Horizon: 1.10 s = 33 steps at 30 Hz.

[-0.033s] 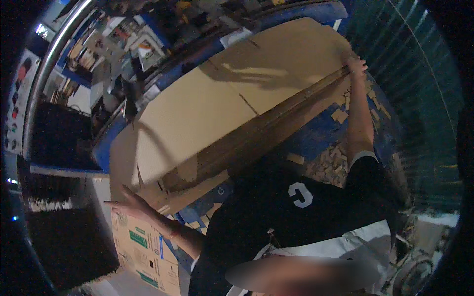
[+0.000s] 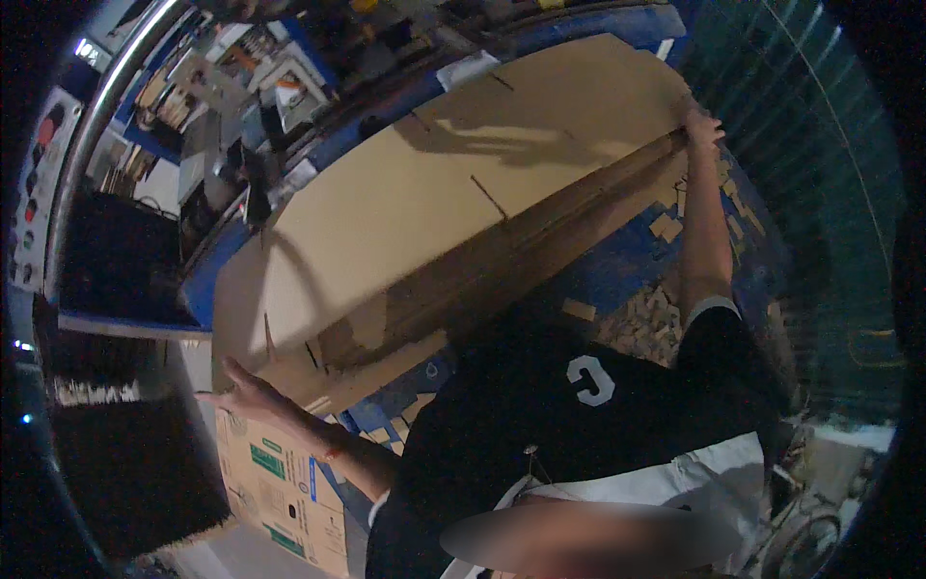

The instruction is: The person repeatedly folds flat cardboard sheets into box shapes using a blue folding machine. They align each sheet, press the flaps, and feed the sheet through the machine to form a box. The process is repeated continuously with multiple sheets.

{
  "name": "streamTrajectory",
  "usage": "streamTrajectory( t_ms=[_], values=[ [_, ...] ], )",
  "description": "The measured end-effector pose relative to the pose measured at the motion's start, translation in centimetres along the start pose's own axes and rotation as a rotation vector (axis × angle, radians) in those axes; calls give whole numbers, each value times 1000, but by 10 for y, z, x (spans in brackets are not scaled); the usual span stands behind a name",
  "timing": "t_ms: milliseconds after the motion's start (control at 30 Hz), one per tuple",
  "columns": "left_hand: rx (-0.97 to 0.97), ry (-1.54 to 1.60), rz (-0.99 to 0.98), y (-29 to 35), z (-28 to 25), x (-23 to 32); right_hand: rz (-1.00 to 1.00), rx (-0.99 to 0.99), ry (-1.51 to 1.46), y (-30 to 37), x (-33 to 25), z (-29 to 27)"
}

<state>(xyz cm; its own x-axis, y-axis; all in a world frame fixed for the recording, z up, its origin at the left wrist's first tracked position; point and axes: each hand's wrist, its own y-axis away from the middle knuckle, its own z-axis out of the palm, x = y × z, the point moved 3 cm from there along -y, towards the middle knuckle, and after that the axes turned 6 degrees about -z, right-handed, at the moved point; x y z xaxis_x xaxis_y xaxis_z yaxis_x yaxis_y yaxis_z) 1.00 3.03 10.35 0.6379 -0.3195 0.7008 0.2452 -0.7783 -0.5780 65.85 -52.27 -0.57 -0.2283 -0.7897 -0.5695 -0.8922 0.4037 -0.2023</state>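
Observation:
A long tan cardboard sheet [image 2: 386,227] with short dark slots lies slantwise across the blue work surface. Layered cardboard edges show along its near side. At the far right end, my right hand [image 2: 702,128] is closed over the sheet's corner; its thumb side is blurred. My left hand [image 2: 253,398] is beside the near left end, thumb and fingers spread, with nothing in it. Just below that hand is a printed cardboard piece [image 2: 280,482] with green and blue markings. Whether the left palm touches the sheets is hard to tell.
Small cardboard offcuts [image 2: 648,323] are heaped on the blue surface [image 2: 617,259], with more along the right. Machinery [image 2: 207,125] stands behind. At left are a metal rail [image 2: 101,121], a control panel [image 2: 39,193] and a dark bristly block [image 2: 125,482]. Green ribbed sheeting [image 2: 830,193] hangs right.
The view has shifted slightly. My left hand is a touch farther left with its fingers still spread. My right hand stays at the sheet's corner.

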Motion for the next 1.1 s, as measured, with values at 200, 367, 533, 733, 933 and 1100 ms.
streamTrajectory(
  t_ms=[200,367,533,733,933,1100],
  values=[
    [-94,813,-593,-17,17,-5,-149,111,-1320,14,-62,-19],
    [-363,-310,277,15,0,-16,-658,204,-1370,158,-141,-149],
    [-567,674,-246,74,-19,-9,-1753,-177,-679,345,-156,-168],
    [-908,208,599,111,-8,57,-1977,-359,-370,414,-144,-107],
    [-1010,-128,992,125,2,80,-1945,-417,-318,411,-140,-97],
    [-1061,-111,985,124,4,79,-2057,-321,-239,404,-144,-93]
  ],
)
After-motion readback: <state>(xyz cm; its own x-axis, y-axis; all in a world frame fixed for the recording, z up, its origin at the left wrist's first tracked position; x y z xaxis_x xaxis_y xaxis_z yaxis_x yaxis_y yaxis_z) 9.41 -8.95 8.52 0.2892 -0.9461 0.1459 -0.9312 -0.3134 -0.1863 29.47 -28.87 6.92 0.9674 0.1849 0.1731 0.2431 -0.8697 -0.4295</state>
